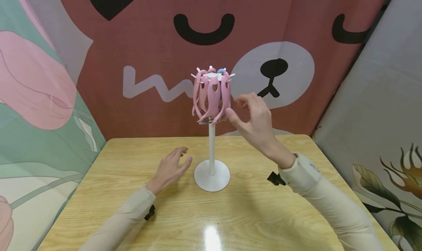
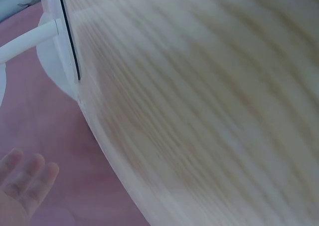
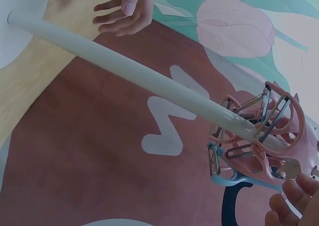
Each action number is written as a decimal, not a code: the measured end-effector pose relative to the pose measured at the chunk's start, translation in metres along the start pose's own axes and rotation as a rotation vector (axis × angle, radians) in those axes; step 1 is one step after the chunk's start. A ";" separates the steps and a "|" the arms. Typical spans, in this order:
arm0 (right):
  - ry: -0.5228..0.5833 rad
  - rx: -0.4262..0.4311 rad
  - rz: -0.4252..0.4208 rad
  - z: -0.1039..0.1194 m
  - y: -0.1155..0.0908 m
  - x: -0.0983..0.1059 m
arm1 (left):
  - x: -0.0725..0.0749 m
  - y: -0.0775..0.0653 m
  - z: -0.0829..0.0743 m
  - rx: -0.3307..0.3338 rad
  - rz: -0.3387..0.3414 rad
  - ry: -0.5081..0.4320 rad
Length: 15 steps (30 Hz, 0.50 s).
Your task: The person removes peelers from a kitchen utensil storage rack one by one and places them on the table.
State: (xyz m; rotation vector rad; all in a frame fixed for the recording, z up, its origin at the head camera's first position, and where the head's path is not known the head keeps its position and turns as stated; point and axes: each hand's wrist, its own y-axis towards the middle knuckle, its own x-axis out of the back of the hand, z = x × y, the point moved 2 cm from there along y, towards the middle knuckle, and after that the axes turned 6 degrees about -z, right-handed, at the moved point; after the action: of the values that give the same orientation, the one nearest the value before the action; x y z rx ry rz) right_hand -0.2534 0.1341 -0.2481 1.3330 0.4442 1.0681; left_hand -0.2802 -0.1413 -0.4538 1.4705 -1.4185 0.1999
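Observation:
A white stand [image 1: 212, 145] with a round base rises from the table, and pink Y-shaped peelers [image 1: 213, 97] hang from its prongs in a ring. One blue peeler [image 3: 239, 180] hangs among them, mostly hidden behind the pink ones in the head view. Metal blades show at their lower ends in the right wrist view. Beside the peelers, on their right, is my right hand [image 1: 255, 121], thumb and fingers apart and nothing seen between them; its thumb tip overlaps a pink handle, and contact is unclear. Left of the base my left hand [image 1: 169, 170] holds nothing, its fingers loosely bent.
The stand is on a light wooden table [image 1: 132, 214]. A printed red-brown cloth [image 1: 148, 115] hangs behind the table, with patterned cloths at both sides. A dark wrist mount [image 1: 276, 178] shows under the right sleeve and another [image 1: 150, 212] by the left sleeve.

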 end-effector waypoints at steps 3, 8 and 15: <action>0.007 -0.002 0.007 0.002 0.001 -0.002 | -0.002 0.000 -0.002 0.004 0.008 -0.007; 0.012 -0.009 0.012 0.004 0.003 -0.006 | -0.007 0.002 -0.006 0.006 0.038 -0.038; -0.017 -0.034 0.002 0.007 0.005 -0.010 | -0.017 0.004 -0.012 -0.013 0.047 -0.089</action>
State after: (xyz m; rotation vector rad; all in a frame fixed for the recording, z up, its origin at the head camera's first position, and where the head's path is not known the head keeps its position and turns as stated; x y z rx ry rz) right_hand -0.2541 0.1215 -0.2443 1.3116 0.4110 1.0610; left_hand -0.2820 -0.1206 -0.4579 1.4518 -1.5245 0.1558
